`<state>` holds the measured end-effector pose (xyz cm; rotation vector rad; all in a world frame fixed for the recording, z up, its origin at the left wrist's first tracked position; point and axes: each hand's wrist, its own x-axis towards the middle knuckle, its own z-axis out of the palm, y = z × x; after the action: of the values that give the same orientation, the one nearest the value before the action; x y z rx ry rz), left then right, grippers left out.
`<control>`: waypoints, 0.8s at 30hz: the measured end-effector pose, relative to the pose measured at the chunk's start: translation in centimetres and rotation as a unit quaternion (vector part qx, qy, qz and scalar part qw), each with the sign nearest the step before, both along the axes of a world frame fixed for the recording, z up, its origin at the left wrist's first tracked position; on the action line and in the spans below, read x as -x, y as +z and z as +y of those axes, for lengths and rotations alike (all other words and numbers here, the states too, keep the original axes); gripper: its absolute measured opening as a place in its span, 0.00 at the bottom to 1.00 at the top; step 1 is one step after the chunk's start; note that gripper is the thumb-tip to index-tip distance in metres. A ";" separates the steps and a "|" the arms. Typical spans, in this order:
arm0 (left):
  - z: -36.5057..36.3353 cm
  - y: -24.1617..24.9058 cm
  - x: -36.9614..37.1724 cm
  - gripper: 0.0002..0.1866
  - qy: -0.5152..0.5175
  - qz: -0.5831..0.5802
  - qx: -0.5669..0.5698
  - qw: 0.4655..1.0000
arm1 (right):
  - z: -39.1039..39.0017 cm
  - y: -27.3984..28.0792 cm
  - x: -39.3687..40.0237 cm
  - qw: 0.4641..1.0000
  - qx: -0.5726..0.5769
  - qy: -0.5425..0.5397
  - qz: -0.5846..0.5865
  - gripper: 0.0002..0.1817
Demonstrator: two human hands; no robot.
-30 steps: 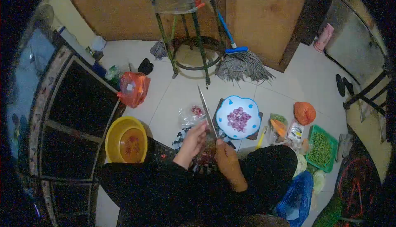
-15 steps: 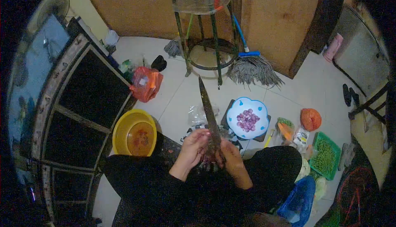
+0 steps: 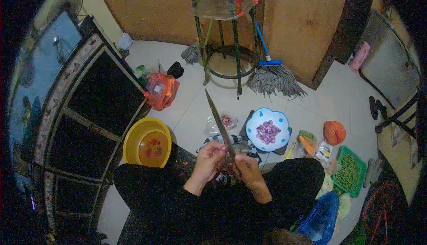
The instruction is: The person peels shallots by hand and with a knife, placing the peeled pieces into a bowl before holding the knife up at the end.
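Observation:
My right hand (image 3: 252, 174) is closed around the handle end of a long, dark-bladed knife (image 3: 216, 115). Its pointed blade slants up and away to the left. Close beside the blade, my left hand (image 3: 205, 165) pinches a small pinkish shallot (image 3: 223, 148), mostly covered by the fingers. Beyond the hands on the right, a white and blue flower-shaped bowl (image 3: 255, 140) holds several peeled purple shallots (image 3: 268, 131). Behind the blade lies a clear plastic bag (image 3: 213, 127) with reddish bits in it. What lies directly under my hands is hard to make out.
To the left stands a yellow basin (image 3: 129, 147) with brownish water. A red plastic bag (image 3: 161, 91) lies behind it. Green basket (image 3: 362, 174), orange bundle (image 3: 334, 132) and blue bag (image 3: 320, 220) are on the right. A mop (image 3: 275, 80) and stool (image 3: 237, 62) stand ahead.
The knife's tip has swung left and slightly down, and the blade now sits nearer the left fingertips. Reddish bits in the clear bag now show behind the blade. The view has shifted slightly.

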<state>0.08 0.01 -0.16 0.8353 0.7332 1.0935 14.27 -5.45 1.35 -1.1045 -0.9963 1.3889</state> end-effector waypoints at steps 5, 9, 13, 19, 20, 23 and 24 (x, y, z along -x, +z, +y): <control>0.1 0.3 0.4 0.08 0.008 0.135 -0.137 0.981 | 0.3 -0.6 0.1 1.000 -0.024 -0.015 -0.011 0.22; -0.1 -0.1 0.6 0.07 -0.007 0.100 -0.053 0.994 | 0.4 -0.4 -0.3 1.000 0.018 0.001 -0.014 0.24; -0.5 1.4 -0.1 0.08 -0.002 -0.002 0.041 0.999 | 0.4 -1.4 -0.6 0.998 0.060 -0.003 0.005 0.25; -0.4 -0.3 0.3 0.12 -0.011 0.171 -0.053 0.984 | 0.6 -1.0 -0.1 0.994 -0.020 -0.048 -0.091 0.25; -0.4 -0.6 0.2 0.12 -0.006 0.146 -0.038 0.989 | 0.5 -0.8 -0.1 0.996 0.011 -0.044 -0.080 0.24; -0.5 0.3 -0.3 0.13 0.005 0.049 0.036 0.998 | 0.4 -0.3 -0.3 0.997 0.033 -0.046 -0.050 0.22; -0.4 0.5 0.0 0.14 0.006 0.004 0.081 0.997 | 0.4 -0.3 -0.5 0.998 0.029 -0.049 -0.041 0.21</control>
<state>0.10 -0.36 0.37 0.6980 0.8228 1.0261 14.76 -5.03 1.08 -1.2456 -0.9532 1.3095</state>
